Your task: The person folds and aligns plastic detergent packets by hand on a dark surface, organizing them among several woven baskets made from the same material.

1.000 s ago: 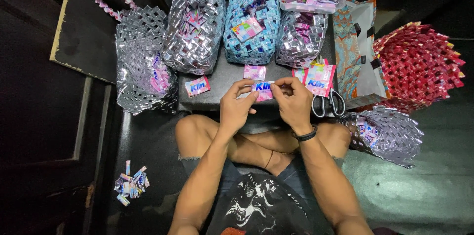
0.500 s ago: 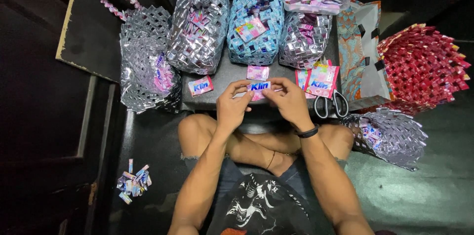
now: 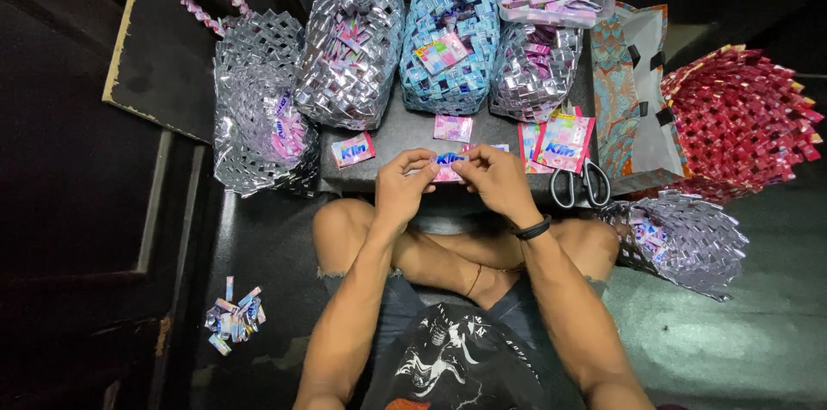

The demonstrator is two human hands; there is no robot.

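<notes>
Between hands (image 3: 448, 170), wrapper (image 3: 448, 160) near board edge (image 3: 431, 188)

Both forearms reach forward over crossed legs; left hand (image 3: 403, 184) and right hand (image 3: 494, 179) meet, fingertips pinched together

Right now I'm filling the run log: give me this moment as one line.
left hand: pinching pink wrapper | right hand: pinching same wrapper | scissors: beside right hand, untouched | woven baskets: behind
</notes>
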